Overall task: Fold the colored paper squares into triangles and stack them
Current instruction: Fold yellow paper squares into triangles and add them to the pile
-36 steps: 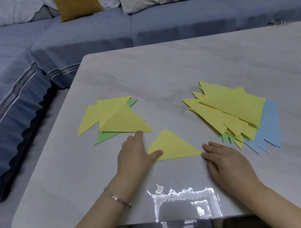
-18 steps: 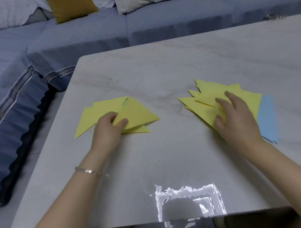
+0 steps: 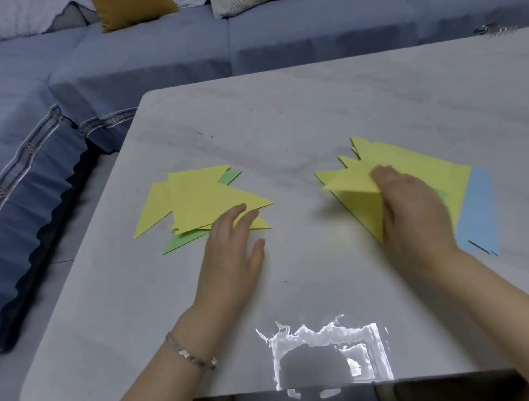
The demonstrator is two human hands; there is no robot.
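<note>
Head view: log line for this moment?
left hand: open, fingers on triangle stack | right hand: grips yellow sheet, raised off paper pile

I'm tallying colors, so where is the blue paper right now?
Head view: the blue paper lies at the table's right, under the yellow pile's right edge, beside the right hand gripping a yellow sheet.

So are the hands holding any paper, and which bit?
The right hand grips a yellow sheet by its right edge, raised off the pile. The left hand holds nothing, fingers flat on the folded triangles.
</note>
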